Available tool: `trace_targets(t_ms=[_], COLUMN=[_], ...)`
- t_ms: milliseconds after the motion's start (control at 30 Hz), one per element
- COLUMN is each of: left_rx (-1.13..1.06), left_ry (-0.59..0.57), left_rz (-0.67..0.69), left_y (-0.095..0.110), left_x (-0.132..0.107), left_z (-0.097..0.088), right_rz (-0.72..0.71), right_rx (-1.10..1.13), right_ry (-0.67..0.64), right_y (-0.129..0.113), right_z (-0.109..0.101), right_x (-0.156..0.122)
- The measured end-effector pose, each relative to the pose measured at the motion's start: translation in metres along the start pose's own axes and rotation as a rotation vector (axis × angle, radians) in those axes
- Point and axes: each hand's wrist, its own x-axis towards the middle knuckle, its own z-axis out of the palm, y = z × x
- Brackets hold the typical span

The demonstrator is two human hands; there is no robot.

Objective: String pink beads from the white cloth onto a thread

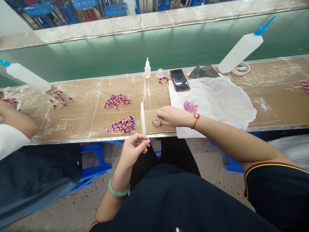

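Note:
My left hand (134, 149) is in front of the table's edge, thumb and fingers pinched on a small pink and orange piece (148, 140). My right hand (171, 116) is closed in a pinch just above and beside a small clear round dish (156, 122) on a cardboard sheet (151, 130); whatever its fingertips hold is hidden. A white strip (143, 118) lies between the hands. Left of it are two piles of small purple, orange and pink pieces, a nearer pile (124, 125) and a farther pile (118, 101). Tiny pink pieces (190, 106) lie on a white cloth (217, 100) to the right.
Along the back stand a small dropper bottle (147, 70), a clear cap (159, 73), a phone (180, 80), a tape roll (241, 68) and a large tilted bottle (241, 51). Another such bottle (29, 76) leans at left, near another person's arm (18, 119).

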Motion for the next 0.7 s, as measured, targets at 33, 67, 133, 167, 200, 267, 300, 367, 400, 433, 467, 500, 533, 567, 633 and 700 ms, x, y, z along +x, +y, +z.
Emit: trace_targets(t_ms=[33, 67, 133, 167, 200, 267, 300, 367, 400, 433, 467, 500, 533, 567, 633, 700], left_rx=[-0.002, -0.004, -0.011, -0.015, -0.02, -0.034, -0.042, -0.058, -0.067, -0.077, -0.09, -0.105, -0.122, -0.138, -0.169, -0.214], left_ry=[-0.001, -0.001, 0.005, 0.01, 0.017, 0.03, 0.034, 0.04, 0.044, 0.05, 0.057, 0.061, 0.062, 0.057, 0.033, 0.011], left_rz=[0.0, 0.001, 0.003, 0.003, 0.002, -0.002, -0.007, -0.022, -0.031, -0.039, -0.044, -0.045, -0.042, -0.033, -0.002, 0.043], left_y=[-0.001, -0.001, -0.003, -0.003, -0.003, -0.003, -0.003, -0.003, -0.002, -0.002, -0.002, -0.002, -0.002, -0.001, 0.001, 0.006], left_x=[0.001, 0.001, 0.002, 0.003, 0.003, 0.004, 0.004, 0.004, 0.004, 0.004, 0.004, 0.004, 0.005, 0.006, 0.008, 0.011], left_z=[-0.001, -0.002, -0.003, -0.003, -0.003, -0.003, -0.003, -0.003, -0.003, -0.003, -0.003, -0.003, -0.003, -0.003, -0.001, 0.002], right_rz=[-0.007, -0.013, -0.024, -0.028, -0.029, -0.028, -0.028, -0.034, -0.039, -0.042, -0.039, -0.029, -0.013, 0.008, 0.051, 0.083], right_rx=[-0.019, -0.037, -0.066, -0.076, -0.084, -0.096, -0.101, -0.105, -0.104, -0.102, -0.097, -0.085, -0.06, -0.014, 0.173, 0.518], right_ry=[-0.005, -0.01, -0.02, -0.026, -0.036, -0.056, -0.062, -0.059, -0.051, -0.041, -0.03, -0.018, -0.005, 0.012, 0.04, 0.038], right_y=[0.0, 0.0, 0.0, 0.0, -0.001, -0.002, -0.002, -0.003, -0.004, -0.004, -0.004, -0.005, -0.005, -0.006, -0.011, -0.019], right_z=[0.0, -0.001, -0.001, -0.001, -0.001, -0.002, -0.002, -0.004, -0.006, -0.008, -0.01, -0.012, -0.014, -0.017, -0.021, -0.025], right_x=[0.001, 0.002, 0.003, 0.004, 0.004, 0.005, 0.006, 0.006, 0.006, 0.006, 0.005, 0.004, 0.002, -0.001, -0.008, -0.017])
